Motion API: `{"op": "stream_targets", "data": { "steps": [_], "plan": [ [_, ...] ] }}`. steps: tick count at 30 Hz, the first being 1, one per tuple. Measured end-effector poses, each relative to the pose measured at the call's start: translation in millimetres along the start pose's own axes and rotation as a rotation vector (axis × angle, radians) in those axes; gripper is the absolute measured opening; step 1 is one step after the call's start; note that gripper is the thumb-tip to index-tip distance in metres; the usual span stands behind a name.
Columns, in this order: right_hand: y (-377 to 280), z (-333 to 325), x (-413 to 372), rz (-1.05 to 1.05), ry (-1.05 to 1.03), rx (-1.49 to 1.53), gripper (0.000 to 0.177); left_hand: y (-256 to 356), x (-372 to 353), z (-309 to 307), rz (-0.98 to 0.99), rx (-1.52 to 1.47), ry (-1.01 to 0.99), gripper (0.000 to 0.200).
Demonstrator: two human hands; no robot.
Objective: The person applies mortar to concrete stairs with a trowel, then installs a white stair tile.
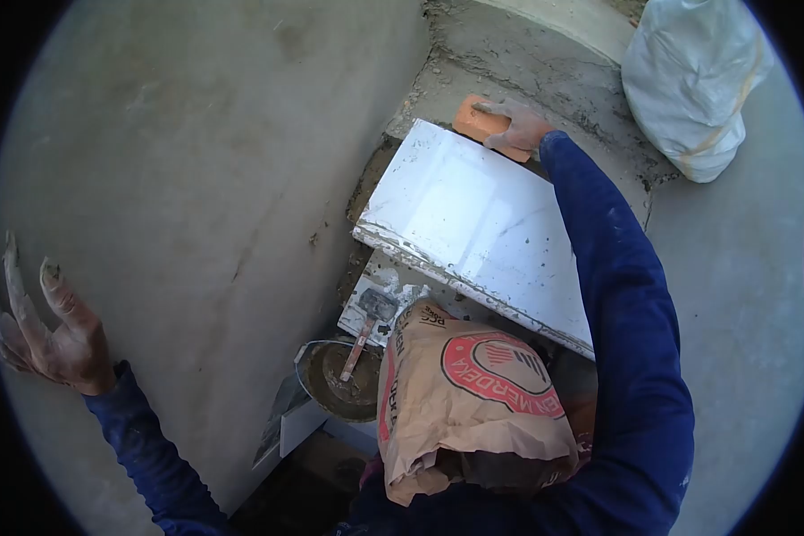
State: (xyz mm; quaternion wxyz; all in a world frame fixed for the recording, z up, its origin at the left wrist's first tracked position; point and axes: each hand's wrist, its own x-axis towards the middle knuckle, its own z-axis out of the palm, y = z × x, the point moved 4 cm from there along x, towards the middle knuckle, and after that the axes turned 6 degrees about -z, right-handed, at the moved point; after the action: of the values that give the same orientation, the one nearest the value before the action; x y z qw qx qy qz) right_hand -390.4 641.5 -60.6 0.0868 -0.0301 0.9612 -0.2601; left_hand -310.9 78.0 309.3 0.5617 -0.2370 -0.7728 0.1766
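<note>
My right hand (pixel 515 127) is closed round an orange block (pixel 481 120) at the upper edge of a white tile (pixel 473 214). Bits of mortar speckle the tile and its front edge. Over at the far left my left hand (pixel 58 335) is raised by the grey wall, its fingers spread and dusty, with nothing in it. A mallet (pixel 362 332) with a dark head lies with its handle over a bucket (pixel 330 393) of wet mortar. The brown paper cement bag (pixel 482 393) with a red print is in front of my body.
A white sack (pixel 692 89) leans at the upper right beside rough grey cement (pixel 518 54). Smooth plastered walls (pixel 196 161) rise on both sides. Below the white tile is a lower, mortar-smeared step (pixel 402 277). Tile pieces (pixel 302 424) stand left of the bucket.
</note>
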Motion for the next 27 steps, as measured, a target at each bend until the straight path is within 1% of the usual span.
{"op": "stream_targets", "data": {
  "steps": [2,5,8,11,14,17,23,26,27],
  "plan": [
    [3.8,6.6,11.4,-0.003,-0.006,0.014,0.088,3.4,1.8,-0.1,0.033,0.041,0.015,0.030],
    [5.1,15.9,19.7,0.014,-0.049,-0.008,0.081,3.9,3.7,-0.2,0.059,0.078,0.043,0.031],
    [9.5,23.2,22.8,0.038,-0.043,-0.085,0.071,-0.5,2.4,-0.9,0.085,0.120,0.064,0.032],
    [10.8,32.3,25.3,-0.036,0.099,-0.211,0.061,-2.4,1.0,-1.3,0.099,0.149,0.079,0.033],
    [14.3,36.9,34.7,-0.042,0.038,-0.206,0.057,-3.0,3.4,0.3,0.117,0.162,0.097,0.034],
    [19.0,46.9,48.8,-0.130,0.086,-0.309,0.056,-4.8,6.8,1.7,0.126,0.174,0.110,0.035],
    [15.5,46.1,67.2,-0.106,0.061,-0.252,0.060,0.7,7.8,2.7,0.121,0.201,0.116,0.036],
    [26.9,35.7,72.0,-0.074,0.166,-0.125,0.069,3.9,7.6,0.1,0.118,0.208,0.127,0.037],
    [33.3,25.7,66.7,-0.070,0.266,-0.089,0.072,5.9,6.6,0.3,0.116,0.206,0.127,0.038]
  ]
}}
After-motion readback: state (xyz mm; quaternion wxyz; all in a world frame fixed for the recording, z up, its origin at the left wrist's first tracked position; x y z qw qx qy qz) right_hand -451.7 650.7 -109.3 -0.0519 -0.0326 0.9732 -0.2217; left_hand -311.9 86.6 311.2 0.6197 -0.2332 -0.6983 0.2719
